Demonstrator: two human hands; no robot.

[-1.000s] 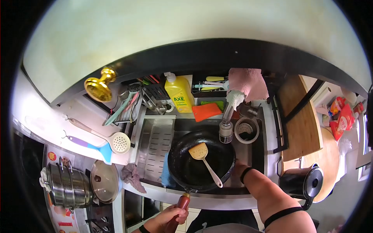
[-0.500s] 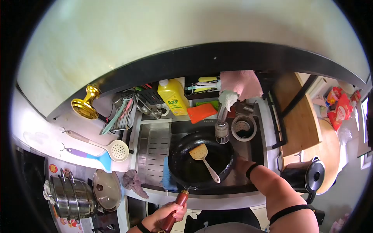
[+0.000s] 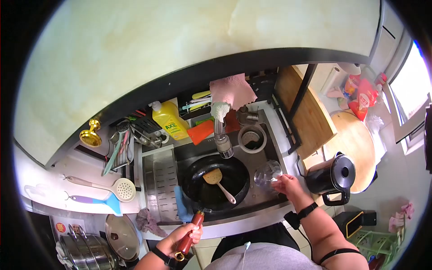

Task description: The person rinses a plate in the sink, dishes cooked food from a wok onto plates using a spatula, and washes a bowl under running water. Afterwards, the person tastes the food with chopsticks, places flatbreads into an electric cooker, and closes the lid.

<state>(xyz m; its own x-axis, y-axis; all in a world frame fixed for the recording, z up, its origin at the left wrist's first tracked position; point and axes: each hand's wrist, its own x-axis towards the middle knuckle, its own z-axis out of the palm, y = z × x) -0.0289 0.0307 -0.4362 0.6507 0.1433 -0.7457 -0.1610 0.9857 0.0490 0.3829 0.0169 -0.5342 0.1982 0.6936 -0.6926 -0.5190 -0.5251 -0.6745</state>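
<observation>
A black wok [image 3: 192,198] rests in the sink with its wooden handle [image 3: 185,240] pointing toward me. My left hand [image 3: 180,237] is wrapped around that handle. Inside the wok lies a spatula [image 3: 213,176] with a tan blade and a pale handle, tilted down to the right. Over the right side of the sink, my right hand [image 3: 289,185] pinches the edge of a see-through container [image 3: 266,173]. Its rounded shape blurs into the steel behind it. The faucet [image 3: 223,145] hangs over the wok's far rim, a whitish cloth wrapped around its neck.
Behind the sink [image 3: 157,216] stand a yellow detergent bottle [image 3: 170,120], an orange cloth [image 3: 200,132] and a pink cloth [image 3: 234,90]. A drain basket [image 3: 252,138] sits at the back right. To the right is a black kettle [image 3: 332,177]; left lies a slotted skimmer [image 3: 122,190].
My right hand has come from behind the wok's right rim into view, holding the see-through container to the right. The view has shifted right; my left hand stays on the wok handle.
</observation>
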